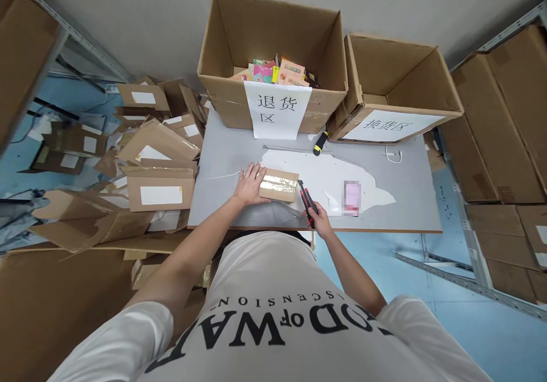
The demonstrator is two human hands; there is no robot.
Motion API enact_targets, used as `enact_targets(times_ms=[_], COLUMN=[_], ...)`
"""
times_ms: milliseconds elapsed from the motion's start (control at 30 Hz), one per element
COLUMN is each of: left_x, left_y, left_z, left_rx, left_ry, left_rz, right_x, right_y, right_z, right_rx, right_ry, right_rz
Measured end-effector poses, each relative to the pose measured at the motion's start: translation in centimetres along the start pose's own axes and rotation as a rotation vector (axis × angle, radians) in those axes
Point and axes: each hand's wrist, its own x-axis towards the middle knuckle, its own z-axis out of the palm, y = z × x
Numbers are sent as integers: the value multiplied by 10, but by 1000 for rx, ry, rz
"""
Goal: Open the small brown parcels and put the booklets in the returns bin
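A small cardboard box (pixel 278 186) with shiny clear tape across its top lies on the grey table. My left hand (pixel 250 185) grips its left end, fingers toward the back and thumb toward the front. Just off the box's right end, my right hand (pixel 318 220) is closed around a red and black box cutter (pixel 306 197). The cutter points up and away toward the box; whether its blade is out cannot be made out. A blurred pink packet (pixel 352 197) lies to the right on a white sheet (pixel 371 185).
Behind stand a large open carton (pixel 231 100) with colourful packets inside and another open carton (pixel 342 117), both with paper signs. A yellow and black tool (pixel 320 143) and white cord (pixel 393 155) lie before them. Opened boxes (pixel 160 185) pile up left; cartons (pixel 482 120) fill the right shelf.
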Motion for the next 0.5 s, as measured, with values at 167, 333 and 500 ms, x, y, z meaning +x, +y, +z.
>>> enact_targets(times_ms=[167, 333, 500], left_x=[3, 3, 2], left_y=[3, 2, 4], left_z=[7, 12, 10], left_rx=[-57, -136, -163], left_ry=[84, 124, 83], left_rz=[-6, -5, -32], right_x=[16, 16, 7], right_y=[-15, -29, -38], right_z=[-16, -30, -34], right_rx=[-132, -289, -406], right_ry=[-52, -131, -179], right_rz=[15, 9, 11])
